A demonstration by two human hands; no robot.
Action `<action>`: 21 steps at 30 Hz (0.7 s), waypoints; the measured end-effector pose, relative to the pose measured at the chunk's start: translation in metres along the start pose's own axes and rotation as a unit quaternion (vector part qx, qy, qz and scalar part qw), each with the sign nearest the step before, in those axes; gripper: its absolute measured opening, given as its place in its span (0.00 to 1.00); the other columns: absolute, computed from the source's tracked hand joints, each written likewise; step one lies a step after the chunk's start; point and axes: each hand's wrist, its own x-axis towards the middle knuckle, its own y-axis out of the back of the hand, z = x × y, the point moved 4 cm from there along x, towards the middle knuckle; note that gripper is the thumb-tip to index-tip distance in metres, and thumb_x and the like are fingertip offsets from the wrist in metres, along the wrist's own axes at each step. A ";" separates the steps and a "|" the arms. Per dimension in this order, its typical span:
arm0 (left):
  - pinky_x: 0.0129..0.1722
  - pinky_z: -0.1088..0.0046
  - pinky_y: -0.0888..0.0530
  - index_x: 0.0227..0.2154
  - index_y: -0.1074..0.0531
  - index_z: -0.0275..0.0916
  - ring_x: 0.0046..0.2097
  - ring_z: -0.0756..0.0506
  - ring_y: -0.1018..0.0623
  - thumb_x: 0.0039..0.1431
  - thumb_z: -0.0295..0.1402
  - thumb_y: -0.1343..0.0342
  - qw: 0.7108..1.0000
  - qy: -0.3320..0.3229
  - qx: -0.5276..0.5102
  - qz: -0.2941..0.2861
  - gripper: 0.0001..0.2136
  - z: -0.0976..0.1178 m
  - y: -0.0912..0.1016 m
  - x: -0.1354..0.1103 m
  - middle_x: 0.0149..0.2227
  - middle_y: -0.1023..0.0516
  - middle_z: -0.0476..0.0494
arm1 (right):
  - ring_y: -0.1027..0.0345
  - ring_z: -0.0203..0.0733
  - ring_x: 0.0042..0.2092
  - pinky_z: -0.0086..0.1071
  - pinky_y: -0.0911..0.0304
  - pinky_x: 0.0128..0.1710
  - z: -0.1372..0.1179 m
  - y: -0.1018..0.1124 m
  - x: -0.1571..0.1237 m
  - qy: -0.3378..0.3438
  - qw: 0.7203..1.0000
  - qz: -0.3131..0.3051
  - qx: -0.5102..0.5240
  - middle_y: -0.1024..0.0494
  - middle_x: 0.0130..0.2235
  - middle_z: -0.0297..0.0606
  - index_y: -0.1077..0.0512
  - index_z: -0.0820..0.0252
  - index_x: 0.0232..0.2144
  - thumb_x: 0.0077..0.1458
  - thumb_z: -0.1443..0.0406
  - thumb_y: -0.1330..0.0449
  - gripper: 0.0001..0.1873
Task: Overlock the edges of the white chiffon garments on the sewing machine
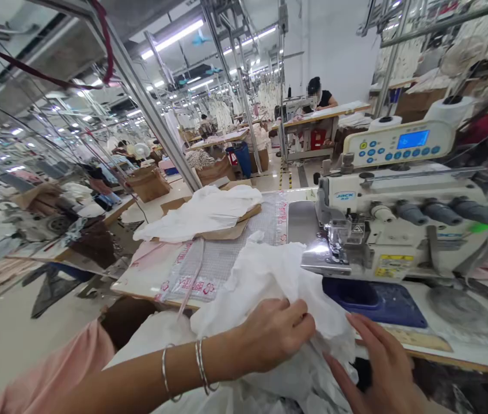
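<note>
White cloth (265,276), thin and crumpled, spreads from the sewing machine's plate down over the table's front edge toward me. My left hand (276,333), with bracelets at the wrist, is closed on a fold of it, the fingers curled inward. At the cloth's right edge is my right hand (377,362), with the cloth between its thumb and outstretched fingers. Just beyond the hands stands a white overlock sewing machine (395,213); its presser foot (336,244) is right of the cloth's far end, apart from both hands.
A stack of white cut pieces (205,210) lies on brown cardboard (227,232) at the back left of the table. A blue tray (373,299) sits below the machine. The control panel (399,144) is lit. Farther off, a person (324,98) sits at another machine.
</note>
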 end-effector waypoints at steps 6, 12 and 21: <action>0.27 0.70 0.28 0.42 0.34 0.34 0.31 0.46 0.27 0.62 0.22 0.56 0.994 0.062 -0.001 -0.092 0.09 -0.020 0.004 -0.023 0.36 0.29 0.42 | 0.36 0.51 0.47 0.47 0.38 0.45 -0.032 -0.007 0.046 0.125 0.990 0.055 -0.030 0.31 0.46 0.46 0.28 0.56 0.41 0.60 0.68 0.46 0.09; 0.21 0.74 0.35 0.32 0.32 0.37 0.26 0.48 0.28 0.59 0.19 0.54 0.968 0.122 0.018 -0.217 0.09 -0.072 -0.001 -0.039 0.33 0.29 0.46 | 0.32 0.45 0.43 0.37 0.37 0.43 -0.028 0.007 0.030 0.095 0.995 0.032 0.001 0.29 0.44 0.44 0.28 0.59 0.43 0.60 0.69 0.44 0.09; 0.39 0.73 0.29 0.43 0.28 0.42 0.38 0.49 0.27 0.50 0.20 0.49 0.950 0.209 -0.203 -0.115 0.18 -0.084 -0.008 -0.064 0.45 0.31 0.44 | 0.31 0.43 0.44 0.36 0.39 0.48 -0.035 0.014 0.031 0.056 0.997 0.040 0.028 0.27 0.44 0.42 0.29 0.58 0.41 0.61 0.67 0.45 0.07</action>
